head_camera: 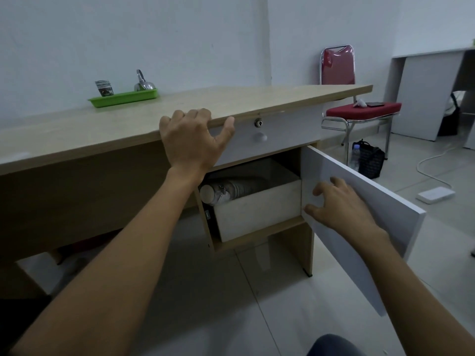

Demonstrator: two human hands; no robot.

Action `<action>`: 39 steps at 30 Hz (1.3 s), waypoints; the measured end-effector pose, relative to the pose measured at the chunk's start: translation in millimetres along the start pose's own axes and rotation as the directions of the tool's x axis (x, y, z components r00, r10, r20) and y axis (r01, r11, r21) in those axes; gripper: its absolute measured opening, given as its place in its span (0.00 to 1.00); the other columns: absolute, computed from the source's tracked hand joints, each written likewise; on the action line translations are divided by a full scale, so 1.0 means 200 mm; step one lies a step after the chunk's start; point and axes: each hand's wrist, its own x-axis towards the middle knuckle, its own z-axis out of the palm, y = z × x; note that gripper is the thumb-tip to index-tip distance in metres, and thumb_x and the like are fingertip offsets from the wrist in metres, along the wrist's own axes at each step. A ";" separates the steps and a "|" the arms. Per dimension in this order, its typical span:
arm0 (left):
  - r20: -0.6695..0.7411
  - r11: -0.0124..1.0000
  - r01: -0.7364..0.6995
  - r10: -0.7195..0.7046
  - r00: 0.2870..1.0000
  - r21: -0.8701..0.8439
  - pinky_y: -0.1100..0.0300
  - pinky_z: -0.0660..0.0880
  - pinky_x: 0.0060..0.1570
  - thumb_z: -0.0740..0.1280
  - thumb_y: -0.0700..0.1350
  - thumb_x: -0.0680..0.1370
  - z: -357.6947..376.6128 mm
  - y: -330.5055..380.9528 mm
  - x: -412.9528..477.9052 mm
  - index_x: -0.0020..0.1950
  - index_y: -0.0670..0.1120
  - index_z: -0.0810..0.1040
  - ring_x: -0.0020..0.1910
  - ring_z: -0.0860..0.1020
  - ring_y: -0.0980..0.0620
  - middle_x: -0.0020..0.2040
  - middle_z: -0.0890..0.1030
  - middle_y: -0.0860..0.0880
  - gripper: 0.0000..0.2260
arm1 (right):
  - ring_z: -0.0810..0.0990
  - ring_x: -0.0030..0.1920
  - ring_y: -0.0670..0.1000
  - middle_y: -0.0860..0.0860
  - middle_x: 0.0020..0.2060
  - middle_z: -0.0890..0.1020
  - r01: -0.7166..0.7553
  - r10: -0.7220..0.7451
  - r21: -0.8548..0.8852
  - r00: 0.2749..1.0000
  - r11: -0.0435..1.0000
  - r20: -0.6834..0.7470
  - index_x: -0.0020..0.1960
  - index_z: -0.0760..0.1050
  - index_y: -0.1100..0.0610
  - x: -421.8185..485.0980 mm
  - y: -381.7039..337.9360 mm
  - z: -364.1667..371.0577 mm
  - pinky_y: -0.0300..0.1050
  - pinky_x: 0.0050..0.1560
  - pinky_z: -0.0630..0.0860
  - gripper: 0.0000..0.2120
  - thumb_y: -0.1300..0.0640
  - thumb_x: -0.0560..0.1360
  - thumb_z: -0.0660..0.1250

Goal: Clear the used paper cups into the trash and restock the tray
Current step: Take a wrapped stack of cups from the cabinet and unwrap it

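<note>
A green tray point(120, 99) sits far back on the wooden desk point(77, 129), holding a short stack of paper cups point(104, 88) and a metal scoop point(144, 82). My left hand point(191, 140) grips the desk's front edge above the drawer. Below, the white cabinet door point(365, 217) stands swung open. My right hand point(339, 205) rests against its inner face with the fingers spread, holding nothing. Inside the cabinet a sleeve of stacked paper cups point(228, 191) lies on its side in a white box point(257, 214).
The closed drawer point(282, 134) has a lock and a round knob. A red chair point(359, 109) stands at the desk's right end, a black bag with a water bottle point(367, 160) beneath it. A white cable and power strip point(435, 195) lie on the tiled floor. Another desk stands far right.
</note>
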 end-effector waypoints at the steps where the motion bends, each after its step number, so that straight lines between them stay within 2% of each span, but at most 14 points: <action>1: -0.023 1.000 -0.009 0.009 1.000 0.012 0.55 0.65 0.42 0.59 0.64 0.75 0.01 0.00 0.00 0.41 0.44 0.82 0.35 0.77 0.46 0.35 0.82 0.47 0.24 | 0.65 0.69 0.57 0.57 0.71 0.62 -0.015 0.015 0.023 1.000 1.000 -0.015 0.67 0.68 0.54 0.01 0.01 0.01 0.52 0.64 0.69 0.24 0.46 0.74 0.67; 11: -0.190 0.996 -0.024 0.039 0.981 0.081 0.55 0.66 0.41 0.59 0.66 0.74 0.10 -0.01 -0.01 0.39 0.48 0.82 0.34 0.76 0.48 0.33 0.81 0.51 0.24 | 0.62 0.71 0.59 0.58 0.73 0.58 -0.085 0.101 0.141 0.988 0.986 -0.116 0.66 0.69 0.56 0.13 0.06 0.13 0.54 0.65 0.67 0.23 0.49 0.74 0.68; 15: -0.241 0.994 -0.035 0.058 0.969 0.100 0.56 0.65 0.41 0.60 0.66 0.74 0.12 -0.02 0.00 0.38 0.48 0.81 0.34 0.75 0.49 0.32 0.80 0.51 0.23 | 0.64 0.68 0.62 0.60 0.71 0.60 -0.107 0.141 0.176 0.971 0.979 -0.195 0.65 0.70 0.58 0.17 0.03 0.21 0.56 0.63 0.69 0.23 0.50 0.74 0.69; 19: -0.289 0.991 -0.056 0.088 0.953 0.118 0.55 0.58 0.40 0.59 0.66 0.74 0.14 -0.02 0.00 0.37 0.48 0.81 0.33 0.75 0.49 0.31 0.80 0.52 0.23 | 0.64 0.67 0.64 0.62 0.69 0.61 -0.150 0.200 0.218 0.952 0.964 -0.230 0.64 0.69 0.59 0.22 -0.01 0.28 0.60 0.62 0.70 0.23 0.50 0.73 0.69; 22: -0.320 0.991 -0.071 0.104 0.942 0.114 0.55 0.57 0.40 0.59 0.66 0.74 0.15 -0.02 0.00 0.36 0.48 0.81 0.32 0.75 0.49 0.30 0.79 0.52 0.23 | 0.65 0.66 0.63 0.62 0.69 0.62 -0.120 0.161 0.210 0.969 0.970 -0.187 0.65 0.68 0.59 0.24 -0.04 0.35 0.61 0.63 0.69 0.24 0.50 0.73 0.68; 27: -0.352 0.991 -0.065 0.104 0.930 0.120 0.55 0.58 0.40 0.60 0.65 0.74 0.17 -0.03 0.00 0.36 0.48 0.81 0.32 0.75 0.49 0.30 0.79 0.51 0.23 | 0.73 0.60 0.58 0.58 0.70 0.64 0.049 -0.031 0.257 0.997 0.965 -0.074 0.66 0.68 0.57 0.30 -0.10 0.52 0.56 0.55 0.76 0.24 0.50 0.74 0.68; 30: -0.376 0.990 -0.066 0.107 0.920 0.121 0.54 0.58 0.40 0.60 0.65 0.73 0.18 -0.03 0.00 0.35 0.48 0.80 0.32 0.75 0.48 0.30 0.79 0.51 0.23 | 0.72 0.62 0.57 0.57 0.71 0.63 0.132 -0.149 0.290 0.988 0.948 0.036 0.69 0.65 0.57 0.35 -0.17 0.63 0.52 0.57 0.75 0.25 0.51 0.75 0.67; 34: -0.399 0.989 -0.068 0.115 0.909 0.131 0.54 0.59 0.40 0.60 0.65 0.74 0.19 -0.03 0.00 0.35 0.48 0.80 0.32 0.75 0.48 0.30 0.79 0.51 0.23 | 0.71 0.64 0.59 0.58 0.74 0.58 0.232 -0.255 0.197 0.962 0.953 0.101 0.75 0.57 0.54 0.46 -0.26 0.75 0.50 0.56 0.74 0.30 0.53 0.77 0.64; 37: -0.405 0.989 -0.067 0.116 0.907 0.133 0.54 0.59 0.40 0.61 0.65 0.74 0.19 -0.03 0.00 0.35 0.48 0.80 0.32 0.75 0.48 0.30 0.79 0.52 0.22 | 0.71 0.64 0.59 0.59 0.75 0.54 0.232 -0.243 0.096 0.962 0.968 0.124 0.76 0.52 0.53 0.54 -0.30 0.80 0.49 0.52 0.73 0.31 0.53 0.78 0.62; 39: -0.410 0.989 -0.070 0.118 0.905 0.130 0.54 0.60 0.40 0.61 0.65 0.73 0.19 -0.03 0.00 0.35 0.49 0.80 0.32 0.75 0.48 0.30 0.79 0.52 0.22 | 0.71 0.64 0.59 0.59 0.75 0.56 0.225 -0.227 0.034 0.960 0.974 0.163 0.76 0.54 0.52 0.60 -0.32 0.80 0.50 0.54 0.73 0.29 0.51 0.78 0.60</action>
